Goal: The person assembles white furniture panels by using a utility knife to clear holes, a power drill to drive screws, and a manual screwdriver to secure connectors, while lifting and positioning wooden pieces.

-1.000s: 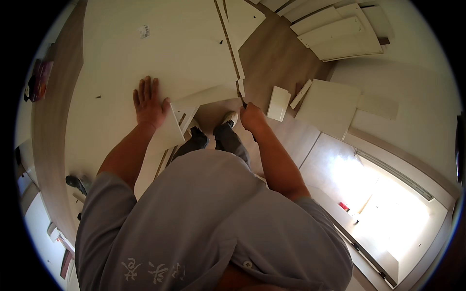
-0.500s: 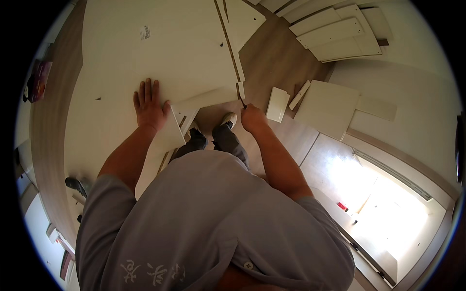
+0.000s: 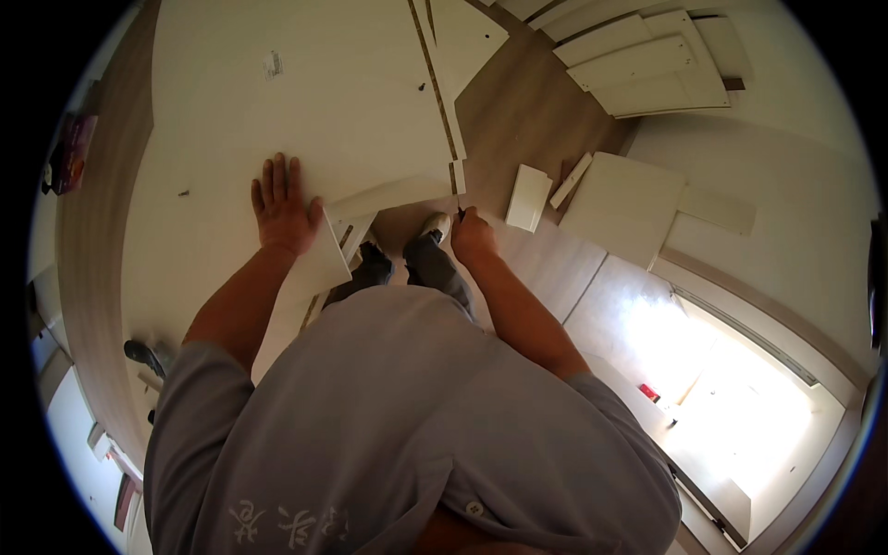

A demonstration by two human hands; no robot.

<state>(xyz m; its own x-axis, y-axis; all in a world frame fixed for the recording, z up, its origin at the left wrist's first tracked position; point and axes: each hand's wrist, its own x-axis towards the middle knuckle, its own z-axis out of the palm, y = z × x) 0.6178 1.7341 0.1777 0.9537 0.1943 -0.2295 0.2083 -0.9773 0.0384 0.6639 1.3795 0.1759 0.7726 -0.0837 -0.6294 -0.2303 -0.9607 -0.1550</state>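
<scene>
My left hand (image 3: pixel 285 224) lies flat on a large white panel (image 3: pixel 361 102), fingers spread, close to a cut-out in its near edge. On the other side of that cut-out, my right hand (image 3: pixel 474 239) is closed round a thin tool with a dark handle (image 3: pixel 461 213). Its slim tip points up at the panel's narrow corner (image 3: pixel 459 176), where a brown edge shows. Whether the tip touches the edge I cannot tell, nor the tool's exact kind. A small dark screw-like piece (image 3: pixel 422 87) and a white label (image 3: pixel 273 65) are on the panel.
My shoes (image 3: pixel 437 225) stand on the wood-look floor below the cut-out. To the right lie a small white board (image 3: pixel 527 198), a larger square board (image 3: pixel 622 199) and a stack of white boards (image 3: pixel 647 69). A red item (image 3: pixel 649 392) lies near the bright opening.
My right hand has drawn a little toward me and left, bringing the tool down from the panel's corner. The left hand stays flat in nearly the same place.
</scene>
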